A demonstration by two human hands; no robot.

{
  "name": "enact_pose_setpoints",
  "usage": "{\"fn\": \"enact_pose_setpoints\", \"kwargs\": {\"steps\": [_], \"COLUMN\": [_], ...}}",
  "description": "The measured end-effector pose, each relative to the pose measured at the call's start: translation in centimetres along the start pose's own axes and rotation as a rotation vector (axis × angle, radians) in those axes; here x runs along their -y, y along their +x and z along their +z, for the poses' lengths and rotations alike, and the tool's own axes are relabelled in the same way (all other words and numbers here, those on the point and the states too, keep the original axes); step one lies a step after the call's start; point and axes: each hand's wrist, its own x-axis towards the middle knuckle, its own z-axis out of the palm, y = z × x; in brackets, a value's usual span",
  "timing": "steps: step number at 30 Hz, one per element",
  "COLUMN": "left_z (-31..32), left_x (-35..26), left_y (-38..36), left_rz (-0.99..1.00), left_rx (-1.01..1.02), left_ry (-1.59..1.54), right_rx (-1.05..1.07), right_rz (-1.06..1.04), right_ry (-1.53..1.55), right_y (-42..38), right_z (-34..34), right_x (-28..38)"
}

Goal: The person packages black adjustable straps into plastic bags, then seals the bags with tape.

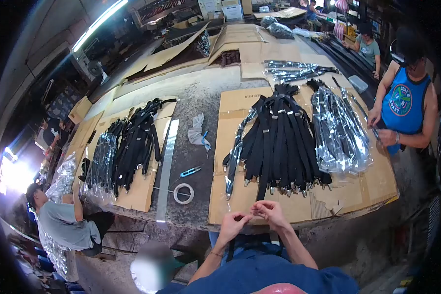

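Both my hands are raised close together over the front edge of the cardboard. The fingers of my left hand are pinched together, and whatever they hold is too small to name. My right hand is also pinched, its fingertips nearly meeting the left ones; its contents cannot be made out. Just beyond them a fan of black straps with metal clips lies on the cardboard. A strap in clear plastic lies at its left, and plastic-wrapped straps at its right.
Left of the cardboard are blue snips, a tape roll and a crumpled cloth. More black straps lie farther left. A person in a blue top stands at the right; another in grey sits at the left.
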Motion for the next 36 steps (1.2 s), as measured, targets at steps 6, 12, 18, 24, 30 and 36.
{"fn": "enact_pose_setpoints", "kwargs": {"steps": [6,12,18,24,30,36], "left_z": [0.2,0.4,0.2,-0.1,0.1,0.3], "left_x": [-1.4,-1.1,-0.9,-1.0,-1.3,-0.3], "left_y": [-0.3,-0.5,-1.1,-0.8,-0.6,-0.7], "left_rz": [-0.086,0.019,-0.003,-0.045,-0.057,-0.025], "left_rx": [-0.147,-0.024,-0.001,0.05,0.167,-0.026], "left_ry": [0.134,-0.044,-0.024,0.002,-0.015,-0.161], "right_rx": [-0.147,0.061,0.053,-0.004,-0.113,-0.103], "right_rz": [0.003,-0.122,-0.039,-0.051,-0.134,-0.138], "right_ry": [-0.267,-0.077,-0.164,-0.126,-0.332,-0.077], "right_y": [-0.2,-0.2,-1.0,-0.4,0.5,-0.6], "right_z": [1.7,1.9,3.5,2.5,0.9,2.6], "right_x": [1.3,0.6,2.4,1.7,0.1,1.7]}}
